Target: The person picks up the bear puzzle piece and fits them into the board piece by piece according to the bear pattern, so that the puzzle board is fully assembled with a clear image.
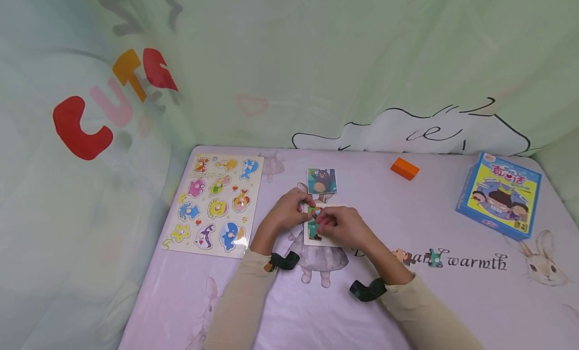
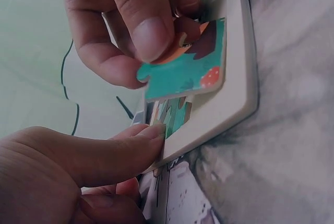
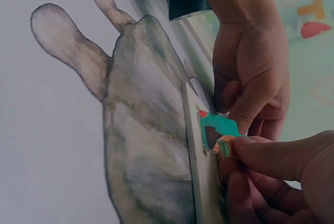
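Note:
A small white-framed puzzle board [image 1: 333, 241] lies before me, with a teal, picture-covered part inside its frame. My left hand [image 1: 288, 209] grips the board's left edge, its thumb [image 2: 148, 139] on top. Above the frame, my right hand [image 1: 346, 226] pinches a puzzle piece [image 2: 198, 72] between thumb and finger. That piece is teal with brown and orange parts and a red spotted mushroom in one corner; the fingertips cover some of it. In the right wrist view its mushroom corner sits close over the board's frame [image 3: 194, 161]. A bear picture card [image 1: 322, 181] lies just behind the board.
Two loose puzzle pieces, one brownish [image 1: 402, 257] and one teal [image 1: 435, 258], lie right of my right forearm. A sea-animal knob puzzle [image 1: 212, 204] lies at left. An orange block [image 1: 404, 169] and a blue game box [image 1: 499, 195] stand toward the back right.

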{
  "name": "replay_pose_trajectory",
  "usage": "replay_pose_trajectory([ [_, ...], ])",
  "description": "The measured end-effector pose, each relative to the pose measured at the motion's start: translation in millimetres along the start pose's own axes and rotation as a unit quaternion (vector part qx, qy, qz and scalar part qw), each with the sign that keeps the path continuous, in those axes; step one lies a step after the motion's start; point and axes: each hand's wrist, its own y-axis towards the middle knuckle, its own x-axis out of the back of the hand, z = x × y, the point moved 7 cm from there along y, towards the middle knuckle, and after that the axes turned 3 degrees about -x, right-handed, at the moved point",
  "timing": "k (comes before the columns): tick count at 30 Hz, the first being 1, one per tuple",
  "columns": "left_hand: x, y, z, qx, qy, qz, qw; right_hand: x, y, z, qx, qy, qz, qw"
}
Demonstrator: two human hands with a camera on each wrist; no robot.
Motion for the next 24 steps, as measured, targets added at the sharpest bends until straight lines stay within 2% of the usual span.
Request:
replay_pose_trajectory([
  [10,0.9,0.0,0.3,-0.006,0.004,-0.004,1.0,-7.0,3.0,-0.3,-0.008,-0.018,0.012,0.9997],
  [24,0.1,0.2,0.9,-0.002,0.005,-0.002,1.0,-10.0,5.8,-1.3,-0.018,-0.033,0.005,0.9993],
])
